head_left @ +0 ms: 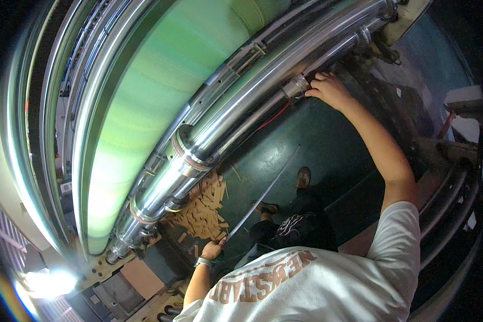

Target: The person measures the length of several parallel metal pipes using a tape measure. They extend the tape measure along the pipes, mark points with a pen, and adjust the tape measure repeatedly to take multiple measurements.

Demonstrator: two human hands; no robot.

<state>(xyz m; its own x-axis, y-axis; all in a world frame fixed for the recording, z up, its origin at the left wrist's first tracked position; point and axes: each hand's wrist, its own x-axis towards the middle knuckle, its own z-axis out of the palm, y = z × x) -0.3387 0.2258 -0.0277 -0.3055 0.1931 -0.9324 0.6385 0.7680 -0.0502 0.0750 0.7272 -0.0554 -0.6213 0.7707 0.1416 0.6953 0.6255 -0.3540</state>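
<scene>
My left hand (pixel 212 250), a band around its wrist, is closed on one end of a long, thin, ruler-like strip (pixel 260 199). The pale strip slants up and to the right over the dark floor, and its far tip is free of my right hand. Up at the right, my right hand (pixel 330 91) curls its fingers and thumb against a metal collar (pixel 296 87) on a thin shaft. A red wire (pixel 273 118) hangs just below that collar. Beside the shaft runs a thick polished roller (pixel 241 107) with ringed ends.
A large green cylinder (pixel 139 123) fills the upper left, flanked by shiny curved rails (pixel 91 107). Cardboard scraps (pixel 201 209) lie heaped on the floor (pixel 338 150) under the roller. My shoes (pixel 304 178) stand nearby. Dark curved bars (pixel 451 198) are at the right.
</scene>
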